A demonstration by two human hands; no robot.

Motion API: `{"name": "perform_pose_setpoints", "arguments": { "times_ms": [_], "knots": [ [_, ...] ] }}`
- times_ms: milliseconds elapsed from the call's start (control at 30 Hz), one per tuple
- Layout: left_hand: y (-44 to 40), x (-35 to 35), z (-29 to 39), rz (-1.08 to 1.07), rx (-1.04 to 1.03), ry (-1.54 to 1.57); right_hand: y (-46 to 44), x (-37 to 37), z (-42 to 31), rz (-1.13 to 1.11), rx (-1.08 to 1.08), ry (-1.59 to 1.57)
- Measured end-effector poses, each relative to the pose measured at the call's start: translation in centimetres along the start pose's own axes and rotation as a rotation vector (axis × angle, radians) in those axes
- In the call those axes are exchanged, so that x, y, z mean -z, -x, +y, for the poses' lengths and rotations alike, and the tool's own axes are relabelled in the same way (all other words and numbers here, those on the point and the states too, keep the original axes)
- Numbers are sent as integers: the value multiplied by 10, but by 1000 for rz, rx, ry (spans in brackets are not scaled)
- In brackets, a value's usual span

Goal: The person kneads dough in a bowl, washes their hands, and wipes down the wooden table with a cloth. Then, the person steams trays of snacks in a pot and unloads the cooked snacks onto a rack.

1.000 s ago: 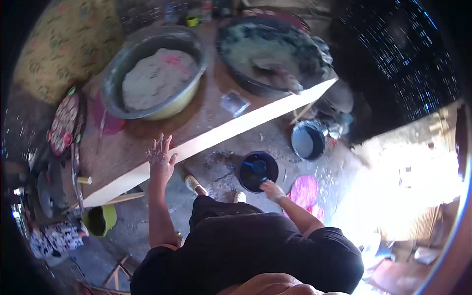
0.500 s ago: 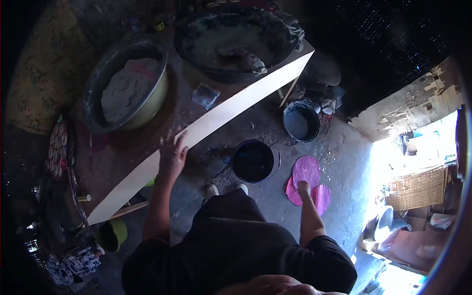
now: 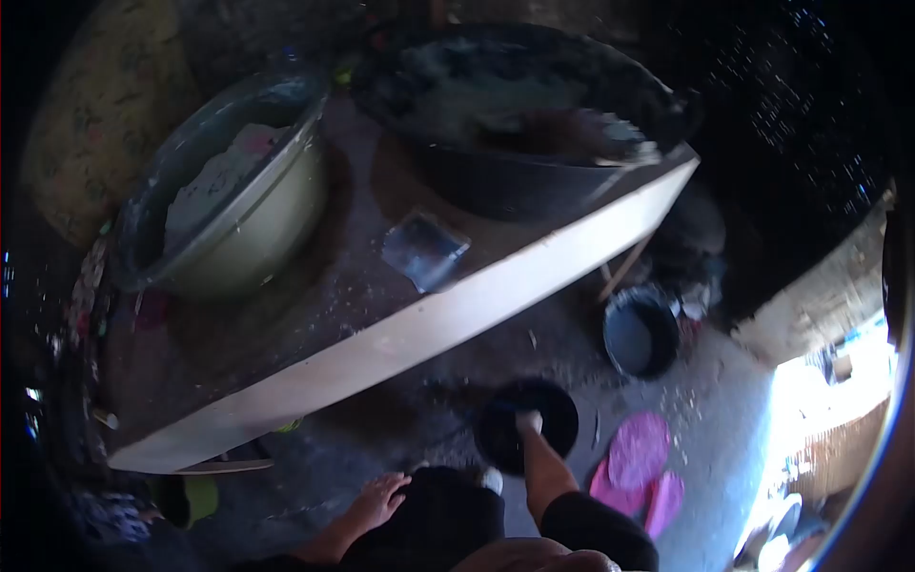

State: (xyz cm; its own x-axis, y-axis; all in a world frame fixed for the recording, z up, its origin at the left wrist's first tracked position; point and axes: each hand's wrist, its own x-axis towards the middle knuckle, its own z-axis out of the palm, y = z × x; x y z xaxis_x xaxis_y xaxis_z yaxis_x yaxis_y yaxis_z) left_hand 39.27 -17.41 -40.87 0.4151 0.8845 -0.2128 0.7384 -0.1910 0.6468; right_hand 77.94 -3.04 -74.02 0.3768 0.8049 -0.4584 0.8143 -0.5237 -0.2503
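Note:
My left hand (image 3: 381,500) is low in the view beside my dark-clothed leg, its fingers stretched out and holding nothing. My right hand (image 3: 530,420) reaches over the dark bucket (image 3: 496,448) on the floor; its fingers are too dark and blurred to make out. To the right of that bucket, pink round pieces (image 3: 640,452) lie on the floor. On the table (image 3: 286,381) stand a large pale basin (image 3: 257,229) with a whitish mass in it and a wide dark basin (image 3: 515,186). A shiny clear packet (image 3: 425,250) lies near the table edge.
A smaller bucket (image 3: 640,332) stands on the floor beyond the table's right end. A green container (image 3: 200,500) sits at the lower left, next to patterned fabric (image 3: 114,520). Bright light enters at the right, by a woven panel (image 3: 843,446).
My right hand has moved from the pink pieces to the dark bucket. My left hand has come down from the table edge to beside my leg. The camera view has shifted closer to the table.

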Motion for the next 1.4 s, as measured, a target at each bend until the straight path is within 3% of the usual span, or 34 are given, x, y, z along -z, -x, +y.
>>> {"name": "perform_pose_setpoints", "arguments": {
  "times_ms": [33, 67, 133, 167, 233, 267, 333, 367, 500, 700, 767, 800, 833, 900, 933, 967, 1033, 1067, 1133, 1300, 1400],
  "knots": [
    [-5, -7, -8, 22, 24, 27, 5, 18, -15, -338, 176, 381],
    [-14, -15, -22, 71, 35, 21, -11, -39, 3, -84, 116, 245],
    [-23, -26, -55, 128, 20, -11, -5, -11, -25, -352, 37, 180],
    [-27, -31, -66, 160, 35, -13, -28, -35, -25, -345, 69, 194],
    [-34, -28, -84, 182, 99, -112, -73, -121, 6, -218, 375, 552],
    [-37, -28, -92, 219, 110, -138, -94, -145, 15, -214, 400, 557],
    [-36, -34, -111, 257, 129, -148, -118, -175, 11, -469, 347, 210],
    [-35, -37, -118, 279, 130, -150, -124, -183, 12, -525, 328, 228],
    [-28, -36, -120, 244, 196, -118, -121, -164, -9, -547, 359, 520],
    [-30, -23, -103, 209, 147, -197, -81, -80, -5, -490, 371, 508],
    [-38, -14, -94, 176, 142, -149, -75, -66, 30, -185, 477, 315],
    [-40, -10, -88, 204, 129, -152, -77, -62, 44, 115, 579, 98],
    [-42, -3, -81, 218, 146, -140, -69, -37, 42, 109, 598, 113],
    [-43, 12, -64, 224, 108, -194, -51, 15, 44, -221, 148, -708],
    [-43, 21, -57, 215, 111, -156, -42, 33, 44, -114, 149, -710],
    [-42, 27, -50, 238, 149, -145, -34, 53, 43, -143, 176, -685],
    [-39, 43, -34, 195, 133, -186, -19, 87, 48, -192, -57, -1035],
    [-37, 54, -23, 212, 161, -174, -11, 99, 50, -212, -41, -1011],
    [-35, 75, -3, 219, 106, -72, 1, 114, 74, -154, -218, -1427],
    [-18, 106, 39, 359, 26, -65, 71, 166, 87, -226, -362, -1541],
    [0, 133, 68, 419, -30, 18, 104, 191, 99, -260, -234, -1717]
  ]
}}
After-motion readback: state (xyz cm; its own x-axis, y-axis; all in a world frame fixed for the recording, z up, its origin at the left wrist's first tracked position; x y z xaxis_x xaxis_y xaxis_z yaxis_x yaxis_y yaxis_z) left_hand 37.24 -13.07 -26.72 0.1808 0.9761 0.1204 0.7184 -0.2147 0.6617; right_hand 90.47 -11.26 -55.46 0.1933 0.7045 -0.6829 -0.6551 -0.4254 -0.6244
